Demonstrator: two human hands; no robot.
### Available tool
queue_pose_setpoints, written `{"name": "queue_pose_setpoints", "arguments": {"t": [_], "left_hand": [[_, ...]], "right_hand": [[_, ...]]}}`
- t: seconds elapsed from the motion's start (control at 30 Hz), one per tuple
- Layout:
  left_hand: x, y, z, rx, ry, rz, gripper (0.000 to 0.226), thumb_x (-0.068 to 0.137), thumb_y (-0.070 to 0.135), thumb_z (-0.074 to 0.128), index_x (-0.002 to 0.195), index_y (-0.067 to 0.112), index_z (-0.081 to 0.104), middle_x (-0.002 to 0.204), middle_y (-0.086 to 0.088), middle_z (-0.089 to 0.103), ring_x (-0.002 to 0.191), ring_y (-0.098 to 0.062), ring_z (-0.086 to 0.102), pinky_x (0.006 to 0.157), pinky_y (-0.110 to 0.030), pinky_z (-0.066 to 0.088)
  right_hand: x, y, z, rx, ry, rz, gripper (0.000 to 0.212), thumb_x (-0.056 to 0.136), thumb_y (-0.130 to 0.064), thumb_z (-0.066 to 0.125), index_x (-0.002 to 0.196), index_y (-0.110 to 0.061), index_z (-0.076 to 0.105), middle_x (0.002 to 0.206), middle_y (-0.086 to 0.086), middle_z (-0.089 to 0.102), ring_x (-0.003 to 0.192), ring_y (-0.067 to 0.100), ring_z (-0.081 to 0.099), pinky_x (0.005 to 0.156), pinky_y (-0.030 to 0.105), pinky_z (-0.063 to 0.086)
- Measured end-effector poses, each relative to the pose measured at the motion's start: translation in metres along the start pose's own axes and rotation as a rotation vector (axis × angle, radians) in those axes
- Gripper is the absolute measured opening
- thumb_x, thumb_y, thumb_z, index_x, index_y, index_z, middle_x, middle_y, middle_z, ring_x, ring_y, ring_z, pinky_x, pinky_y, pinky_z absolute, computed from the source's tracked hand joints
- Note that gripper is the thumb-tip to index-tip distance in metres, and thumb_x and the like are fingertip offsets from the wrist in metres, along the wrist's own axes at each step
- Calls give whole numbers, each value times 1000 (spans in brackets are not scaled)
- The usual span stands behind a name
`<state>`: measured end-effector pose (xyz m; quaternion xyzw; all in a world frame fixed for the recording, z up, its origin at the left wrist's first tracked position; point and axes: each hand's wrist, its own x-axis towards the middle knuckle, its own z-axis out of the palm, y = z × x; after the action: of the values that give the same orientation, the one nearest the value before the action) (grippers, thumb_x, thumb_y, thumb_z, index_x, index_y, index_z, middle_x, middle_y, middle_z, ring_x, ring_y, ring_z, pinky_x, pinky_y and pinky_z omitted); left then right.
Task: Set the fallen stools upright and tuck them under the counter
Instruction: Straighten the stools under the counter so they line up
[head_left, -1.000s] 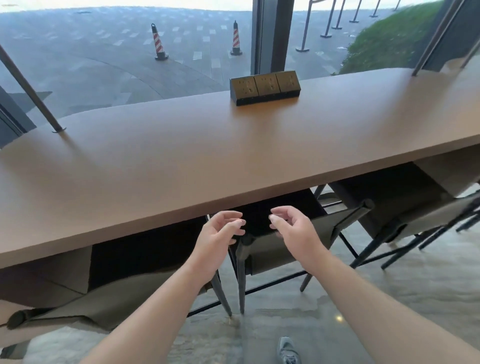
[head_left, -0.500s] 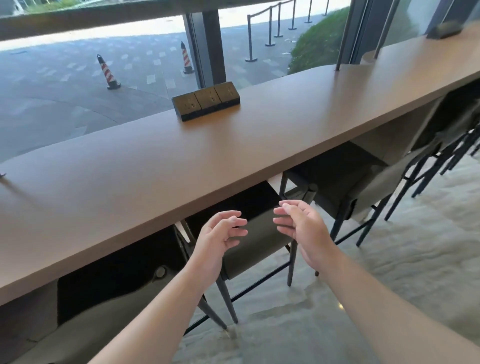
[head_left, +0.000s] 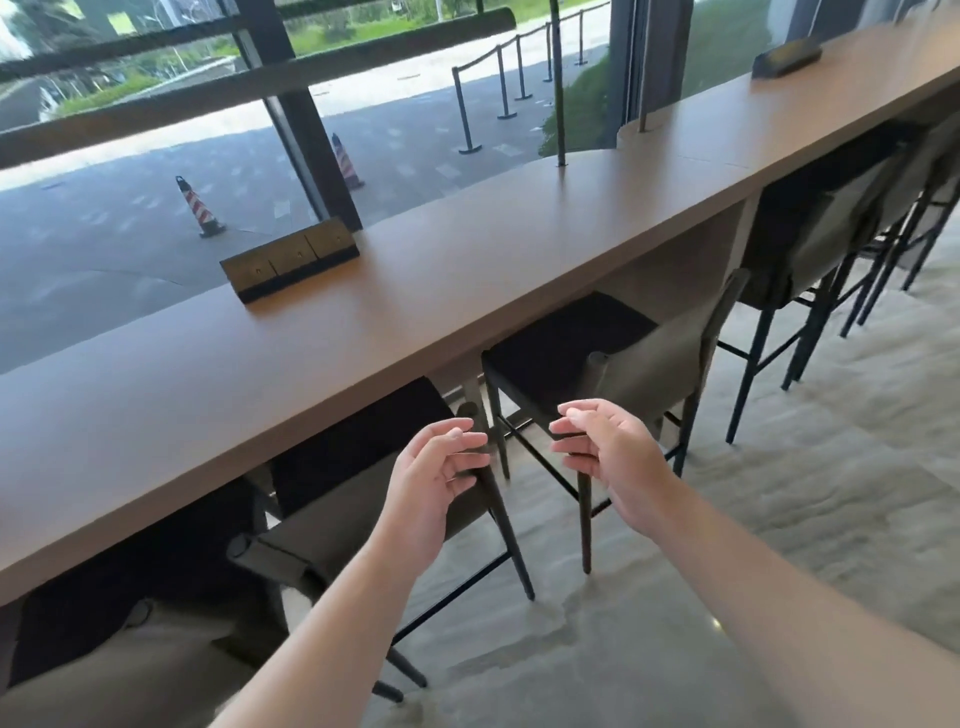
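Observation:
A long brown counter (head_left: 467, 291) runs from lower left to upper right along a window. Several stools with dark seats, grey-green backs and thin black legs stand upright with their seats under it: one at my left hand (head_left: 332, 525), one ahead of my right hand (head_left: 639, 364), one further right (head_left: 826, 228) and one at the bottom left (head_left: 130, 654). My left hand (head_left: 431, 483) and my right hand (head_left: 608, 457) float in front of the counter edge, fingers curled and apart, holding nothing. No fallen stool shows.
A dark socket block (head_left: 291, 260) sits on the counter, another (head_left: 787, 57) far right. Thin metal posts (head_left: 558, 88) rise from the countertop. Grey marbled floor (head_left: 727, 545) spreads to the right. Outside the glass stand striped traffic cones (head_left: 200, 208) and rope barriers.
My view has swung right and lifted, so more of the counter and the stools to the right appear. Both hands stay empty, in front of the counter edge.

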<state>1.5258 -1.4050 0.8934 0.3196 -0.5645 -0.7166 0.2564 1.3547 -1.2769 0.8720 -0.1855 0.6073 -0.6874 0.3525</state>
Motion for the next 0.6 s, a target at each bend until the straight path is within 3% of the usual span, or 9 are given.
{"name": "queue_pose_setpoints", "arguments": {"t": [0.13, 0.3, 0.43, 0.6], "left_hand": [[9, 1, 43, -15, 5, -10, 38, 78, 29, 64, 112, 13, 68, 108, -13, 74, 91, -24, 71, 79, -34, 51], [31, 4, 76, -24, 24, -4, 47, 64, 36, 73, 106, 16, 71, 109, -15, 73, 93, -26, 70, 80, -36, 52], [61, -4, 90, -45, 39, -8, 38, 77, 29, 65, 111, 13, 69, 109, -15, 73, 93, -25, 70, 80, -36, 51], [107, -26, 103, -82, 72, -34, 27, 92, 18, 55, 116, 10, 66, 106, -13, 74, 89, -22, 72, 68, -27, 56]], "right_hand": [[9, -15, -42, 40, -5, 10, 29, 79, -36, 58, 100, -20, 70, 90, 1, 75, 85, 18, 71, 68, 26, 54], [26, -23, -75, 50, -15, 4, 28, 79, -36, 58, 99, -21, 70, 91, 1, 75, 84, 16, 71, 68, 24, 53], [46, -18, -90, 13, -16, 25, 28, 80, -34, 57, 101, -21, 69, 91, 1, 75, 85, 17, 71, 69, 23, 54], [84, -15, -101, -56, -12, 64, 27, 79, -34, 58, 101, -22, 70, 93, 1, 75, 88, 19, 71, 69, 23, 54]]}}
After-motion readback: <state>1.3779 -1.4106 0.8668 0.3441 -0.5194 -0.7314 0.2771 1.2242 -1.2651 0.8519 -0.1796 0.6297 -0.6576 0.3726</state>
